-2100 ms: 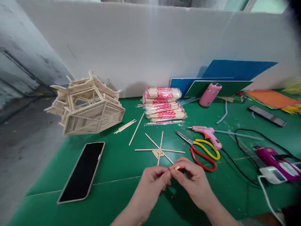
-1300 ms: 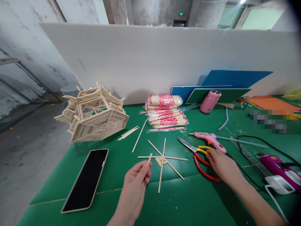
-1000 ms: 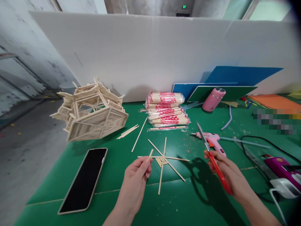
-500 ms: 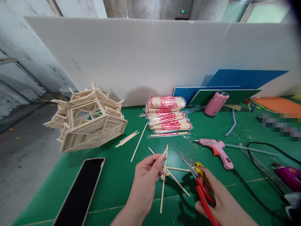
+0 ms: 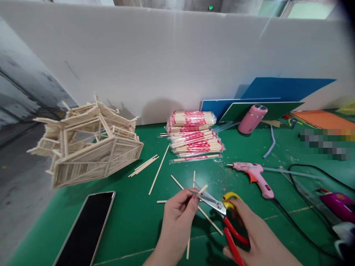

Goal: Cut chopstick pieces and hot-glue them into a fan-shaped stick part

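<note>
My left hand (image 5: 177, 218) pinches a short wooden stick piece (image 5: 202, 189) between thumb and fingers, its tip poking up to the right. My right hand (image 5: 253, 240) grips red-and-yellow-handled scissors (image 5: 222, 210); their steel blades lie across the stick just beside my left fingertips. Both hands hover low over the green mat (image 5: 133, 229), above several loose crossed sticks (image 5: 180, 184).
A stick-built model house (image 5: 88, 147) lies tipped at the mat's left edge. A black phone (image 5: 85, 229) lies in front of it. Wrapped chopstick packs (image 5: 194, 133), a pink bottle (image 5: 252, 118), a pink glue gun (image 5: 255, 175), black cables and a purple tool (image 5: 337, 201) stand behind and right.
My right hand left the stick, picked up the scissors from the mat and brought them left. The blades now meet the stick held in my left hand.
</note>
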A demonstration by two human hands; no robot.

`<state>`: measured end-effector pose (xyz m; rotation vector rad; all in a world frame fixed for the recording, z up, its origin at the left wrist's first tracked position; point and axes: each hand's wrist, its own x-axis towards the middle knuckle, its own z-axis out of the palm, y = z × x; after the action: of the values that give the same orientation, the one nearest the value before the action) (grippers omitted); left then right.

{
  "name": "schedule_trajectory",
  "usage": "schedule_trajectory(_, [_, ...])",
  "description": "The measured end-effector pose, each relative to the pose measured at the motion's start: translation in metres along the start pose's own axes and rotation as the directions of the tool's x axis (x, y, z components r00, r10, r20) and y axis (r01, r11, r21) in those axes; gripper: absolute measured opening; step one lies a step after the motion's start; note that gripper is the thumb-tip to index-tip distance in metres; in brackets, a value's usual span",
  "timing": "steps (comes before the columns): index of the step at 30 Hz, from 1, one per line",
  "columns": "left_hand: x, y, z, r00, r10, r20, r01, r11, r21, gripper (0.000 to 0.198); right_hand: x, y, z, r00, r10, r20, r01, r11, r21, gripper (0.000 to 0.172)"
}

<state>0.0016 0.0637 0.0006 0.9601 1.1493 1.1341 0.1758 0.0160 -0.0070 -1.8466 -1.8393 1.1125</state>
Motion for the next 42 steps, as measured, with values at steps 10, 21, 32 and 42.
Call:
schedule_trajectory(10, [-0.0004, -0.0006, -0.0044, 1.000, 0.003, 0.011, -0.004, 0.999, 0.036, 0.009, -0.0014, 0.0044, 0.0023, 1.000, -0.014, 0.003, 0.014, 0.999, -0.030, 0.065])
schedule_trajectory(21, [-0.0003, 0.0038, -0.0051, 1.000, 0.021, 0.010, -0.021, 0.999, 0.037, 0.008, 0.0003, -0.0039, 0.0028, 0.999, -0.021, -0.043, 0.021, 1.000, -0.004, 0.046])
schedule_trajectory(32, [-0.0001, 0.0003, -0.0057, 0.992, 0.099, 0.081, -0.107, 0.990, 0.094, 0.008, 0.0003, 0.0036, 0.0054, 0.996, -0.068, -0.058, 0.064, 0.995, -0.070, 0.035])
schedule_trajectory(42, [-0.0034, 0.0019, -0.0054, 0.978, 0.148, 0.145, -0.174, 0.965, 0.194, 0.014, -0.0025, 0.0004, 0.0082, 1.000, 0.001, 0.017, -0.001, 0.999, -0.040, 0.033])
